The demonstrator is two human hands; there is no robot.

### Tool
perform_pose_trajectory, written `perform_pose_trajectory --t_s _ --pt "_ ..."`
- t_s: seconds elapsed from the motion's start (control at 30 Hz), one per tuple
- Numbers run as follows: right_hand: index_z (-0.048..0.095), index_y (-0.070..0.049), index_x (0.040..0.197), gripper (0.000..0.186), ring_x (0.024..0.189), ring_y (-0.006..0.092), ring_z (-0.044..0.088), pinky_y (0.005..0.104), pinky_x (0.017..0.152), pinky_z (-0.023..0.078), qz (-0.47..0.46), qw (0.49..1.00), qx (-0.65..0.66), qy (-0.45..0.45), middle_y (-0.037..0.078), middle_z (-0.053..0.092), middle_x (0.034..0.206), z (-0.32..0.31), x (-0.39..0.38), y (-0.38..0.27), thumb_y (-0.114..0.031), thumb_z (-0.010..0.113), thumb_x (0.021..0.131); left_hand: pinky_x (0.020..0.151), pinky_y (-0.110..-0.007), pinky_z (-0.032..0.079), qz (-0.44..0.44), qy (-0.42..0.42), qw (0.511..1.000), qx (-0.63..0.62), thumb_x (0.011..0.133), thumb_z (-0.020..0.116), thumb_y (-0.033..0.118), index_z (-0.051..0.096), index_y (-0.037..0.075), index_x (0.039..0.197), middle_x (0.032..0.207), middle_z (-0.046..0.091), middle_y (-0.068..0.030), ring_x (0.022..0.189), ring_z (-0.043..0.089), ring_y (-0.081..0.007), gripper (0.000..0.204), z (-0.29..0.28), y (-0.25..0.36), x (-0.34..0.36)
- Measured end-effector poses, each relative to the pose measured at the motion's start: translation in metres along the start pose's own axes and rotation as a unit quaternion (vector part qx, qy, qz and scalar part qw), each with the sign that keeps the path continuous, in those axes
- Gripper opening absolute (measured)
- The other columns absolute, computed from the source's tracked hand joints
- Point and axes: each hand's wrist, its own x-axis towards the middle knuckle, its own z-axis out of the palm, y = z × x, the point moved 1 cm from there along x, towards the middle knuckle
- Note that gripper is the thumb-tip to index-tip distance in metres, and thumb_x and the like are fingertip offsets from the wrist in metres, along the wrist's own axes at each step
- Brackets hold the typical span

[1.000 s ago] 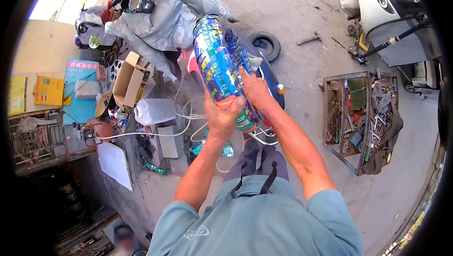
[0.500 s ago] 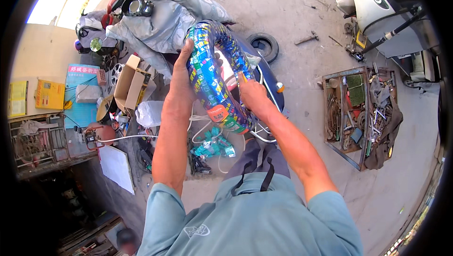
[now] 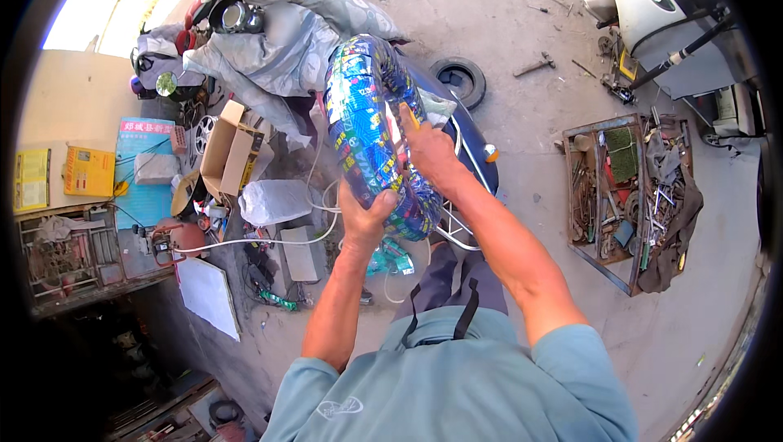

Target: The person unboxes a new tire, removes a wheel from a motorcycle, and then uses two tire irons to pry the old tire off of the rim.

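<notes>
A tyre wrapped in shiny, many-coloured plastic tape (image 3: 349, 108) is held up in front of me, standing slightly tilted. My left hand (image 3: 365, 209) is closed on its lower left side, the thumb lying across the wrapping. At the tyre's inner opening my right hand (image 3: 428, 147) is closed around a slim yellow-orange tool (image 3: 408, 116); its tip and exact kind are hard to make out. Below the tyre, behind my hands, part of a dark blue scooter (image 3: 469, 144) with a chrome rail shows.
A grey cover (image 3: 285, 42) drapes over a vehicle at the far left. Another tyre (image 3: 458, 81) and a hammer (image 3: 534, 65) lie on the ground. An open metal tool box (image 3: 603, 189) stands right. At left are a cardboard box (image 3: 228, 152) and a white hose (image 3: 261, 240).
My left hand has slid from the tyre's upper left side down to its lower left. The right hand has moved slightly up along the inner opening, and the tyre has turned a little.
</notes>
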Motion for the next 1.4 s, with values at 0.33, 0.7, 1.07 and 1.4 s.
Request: perform_pose_trajectory --t_s 0.33,0.7,1.07,1.4 --pt "0.035 -0.009 0.158 0.068 0.078 0.0446 0.071 0.0545 0.067 0.057 -0.022 0.999 0.014 -0.029 0.027 0.069 0.095 -0.018 -0.035 0.0 -0.012 0.053 0.092 0.094 -0.037 0.054 0.019 0.001 0.999 -0.033 0.077 0.083 0.034 0.052 -0.004 0.133 0.114 0.068 -0.0122 0.104 0.068 -0.022 0.074 0.004 -0.007 -0.012" --pt "0.037 -0.012 0.158 0.069 0.082 0.0452 0.072 0.0543 0.07 0.058 0.009 0.998 -0.003 -0.067 0.029 0.07 0.097 0.017 -0.045 0.009 -0.015 0.057 0.092 0.093 -0.038 0.055 0.023 -0.016 0.999 -0.036 0.077 0.083 0.039 0.053 -0.005 0.133 0.118 0.068 -0.0139 0.105 0.069 -0.0231 0.077 -0.011 -0.012 -0.014" --pt "0.042 -0.008 0.153 0.066 0.081 0.0444 0.073 0.0548 0.07 0.058 0.05 0.993 -0.017 -0.108 0.025 0.073 0.086 0.007 -0.054 -0.004 -0.009 0.057 0.089 0.09 -0.036 0.055 0.031 -0.015 0.999 -0.034 0.077 0.082 0.034 0.058 -0.005 0.129 0.111 0.07 -0.0111 0.099 0.07 -0.0212 0.069 -0.011 -0.011 -0.024" --pt "0.038 -0.008 0.157 0.067 0.08 0.0444 0.072 0.0548 0.07 0.058 0.03 0.994 -0.039 -0.093 0.027 0.069 0.096 0.012 -0.066 -0.012 -0.01 0.055 0.091 0.084 -0.039 0.062 -0.193 0.011 0.97 -0.15 0.092 0.07 0.054 0.058 -0.004 0.13 0.11 0.072 -0.0173 0.092 0.074 -0.0256 0.07 -0.042 0.066 0.064"
